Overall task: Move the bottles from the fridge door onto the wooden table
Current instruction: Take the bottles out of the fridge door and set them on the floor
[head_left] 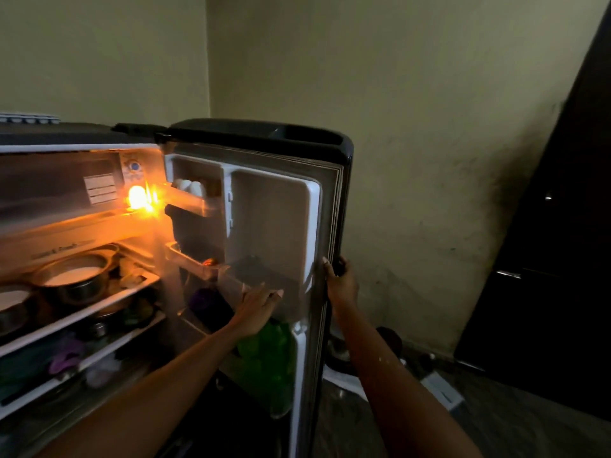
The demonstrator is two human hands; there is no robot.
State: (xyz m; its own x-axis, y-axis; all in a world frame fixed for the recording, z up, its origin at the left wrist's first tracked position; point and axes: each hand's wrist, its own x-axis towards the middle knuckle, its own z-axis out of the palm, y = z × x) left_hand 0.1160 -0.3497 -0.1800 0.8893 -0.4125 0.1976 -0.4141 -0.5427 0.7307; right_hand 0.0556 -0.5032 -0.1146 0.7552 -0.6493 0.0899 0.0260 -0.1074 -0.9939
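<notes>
Head view: right hand [340, 279] grips the edge of the fridge door [274, 209]; left hand [258, 305], fingers straight, hovers above green bottles [264, 358] low in that door. Dim light could cause a fumbled, dropped bottle.

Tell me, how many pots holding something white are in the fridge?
2. The larger pot stands on the upper shelf; the second pot is left of it on the same shelf, cut by the frame's edge. More may hide among the dark vessels below.
</notes>
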